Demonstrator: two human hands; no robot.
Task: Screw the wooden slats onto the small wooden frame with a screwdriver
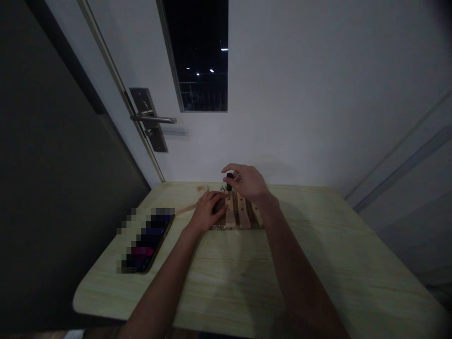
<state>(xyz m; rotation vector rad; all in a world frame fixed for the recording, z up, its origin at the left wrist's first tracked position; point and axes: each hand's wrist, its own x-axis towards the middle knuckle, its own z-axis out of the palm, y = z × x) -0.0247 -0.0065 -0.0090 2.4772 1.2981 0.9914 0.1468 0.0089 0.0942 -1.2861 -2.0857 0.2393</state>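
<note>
The right hand [251, 182] has its grip closed on the handle of a screwdriver [230, 182], which stands roughly upright with its tip over a pale strip [230, 218] on the worktop [226, 282]. The left hand [205, 212] lies palm down, thumb and forefinger spread, their tips at that strip's left edge. More strips [244, 217] sit just right; a phone [152, 246] lies left of the left forearm.
</note>
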